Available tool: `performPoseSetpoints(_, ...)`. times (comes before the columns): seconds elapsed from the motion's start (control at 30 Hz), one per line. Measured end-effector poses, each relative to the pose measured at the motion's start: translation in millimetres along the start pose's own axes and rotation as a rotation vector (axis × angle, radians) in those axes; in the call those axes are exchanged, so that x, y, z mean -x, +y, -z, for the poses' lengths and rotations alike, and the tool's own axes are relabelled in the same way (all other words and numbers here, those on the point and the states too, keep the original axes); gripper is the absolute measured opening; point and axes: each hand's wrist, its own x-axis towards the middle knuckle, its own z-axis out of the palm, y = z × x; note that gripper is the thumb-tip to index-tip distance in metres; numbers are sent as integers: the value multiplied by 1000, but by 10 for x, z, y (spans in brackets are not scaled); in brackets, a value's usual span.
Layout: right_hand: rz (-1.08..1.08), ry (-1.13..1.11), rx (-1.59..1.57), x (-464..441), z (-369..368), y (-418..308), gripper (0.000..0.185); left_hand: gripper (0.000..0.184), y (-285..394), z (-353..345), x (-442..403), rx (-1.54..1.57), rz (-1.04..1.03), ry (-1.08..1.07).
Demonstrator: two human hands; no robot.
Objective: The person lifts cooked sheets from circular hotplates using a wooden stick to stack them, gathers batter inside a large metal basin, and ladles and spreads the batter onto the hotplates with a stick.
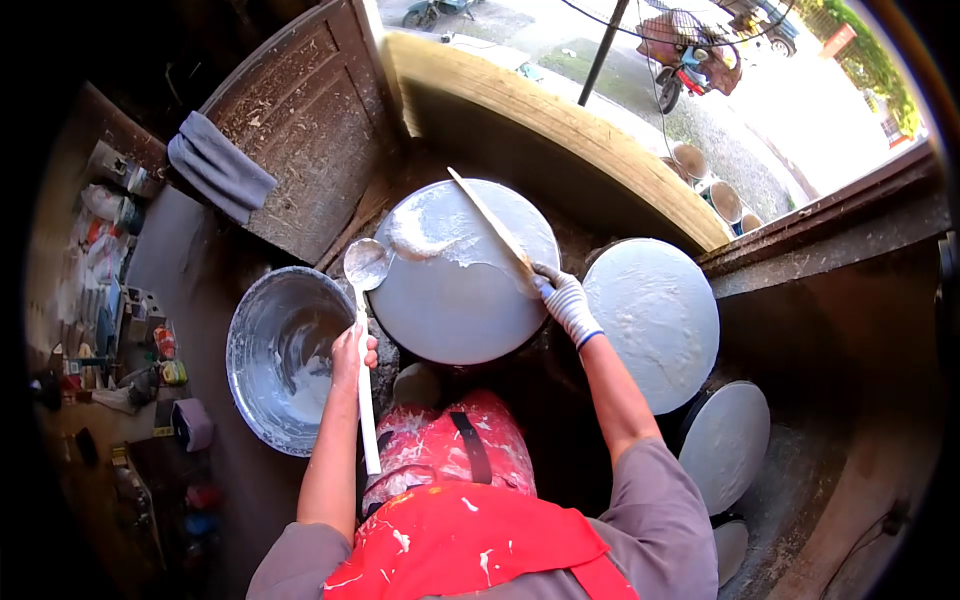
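Observation:
My bare left hand (352,355) is closed around the white handle of a ladle (366,262), whose bowl is beside the left rim of a large round griddle (440,318). White batter (415,232) lies in a thick patch on the griddle's far left, with a thinner layer across its upper part. My right hand (568,303), in a striped glove, grips the near end of a long flat wooden spreader (492,218). The spreader slants over the griddle's right half. To the left stands a metal basin (243,335) with white batter in its bottom.
A second round surface (655,325) covered in white stands at the right, with another white disc (728,445) tilted below it. A wooden ledge (560,140) runs behind. A grey cloth (220,165) hangs on a door panel at the left. Outside is a loaded motorbike (685,60).

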Motion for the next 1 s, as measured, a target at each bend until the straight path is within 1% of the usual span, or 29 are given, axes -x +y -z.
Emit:
performPoseSetpoints(0.03,-19,-92,84,-95,-14,28,28,27,5,2,-1,15,2,-5)
performPoseSetpoints(0.1,107,-188,197,-53,-112,40,28,27,10,5,40,35,9,-3)
performPoseSetpoints(0.13,43,-301,235,47,-74,-170,28,28,29,6,76,43,-6,5)
performPoseSetpoints(0.17,64,-358,108,122,-108,-136,28,30,42,13,125,51,-19,14)
performPoseSetpoints(0.23,22,-405,34,296,-139,-77,29,31,68,33,200,54,-28,26)
performPoseSetpoints(0.27,95,-385,162,365,-43,-112,29,32,67,52,216,39,-36,19)
performPoseSetpoints(0.3,79,-348,108,324,-19,46,30,33,64,71,245,25,-42,14)
performPoseSetpoints(0.37,18,-221,-18,69,99,130,29,33,73,69,291,33,-38,40)
performPoseSetpoints(0.43,101,-116,4,-347,175,22,27,33,54,99,317,38,-35,17)
performPoseSetpoints(0.47,167,-147,95,-534,135,-8,26,33,51,111,323,42,-34,25)
performPoseSetpoints(0.5,178,-178,151,-646,56,-57,25,33,51,108,321,44,-29,30)
performPoseSetpoints(0.57,137,-317,114,-681,-53,-94,25,33,42,121,352,49,-21,47)
performPoseSetpoints(0.6,32,-436,84,-617,-62,-134,25,33,44,126,376,51,-27,48)
performPoseSetpoints(0.63,-2,-530,-8,-558,-129,1,25,33,47,133,400,55,-35,46)
performPoseSetpoints(0.7,62,-585,81,-376,-56,36,26,33,63,173,423,75,-38,49)
performPoseSetpoints(0.73,41,-640,-29,-221,31,-47,26,33,61,204,413,71,-34,49)
performPoseSetpoints(0.77,87,-644,13,-122,80,28,28,33,49,230,421,68,-26,49)
performPoseSetpoints(0.83,-8,-647,102,-23,223,28,30,33,52,261,438,69,-36,57)
performPoseSetpoints(0.87,64,-577,101,-61,301,-5,29,34,45,280,451,48,-47,54)
performPoseSetpoints(0.9,33,-475,73,-162,290,24,27,34,28,306,483,23,-51,52)
performPoseSetpoints(0.97,15,-345,77,-373,225,-226,25,35,25,310,487,29,-44,60)
performPoseSetpoints(1.0,69,-375,65,-552,93,-112,25,35,26,309,487,34,-40,60)
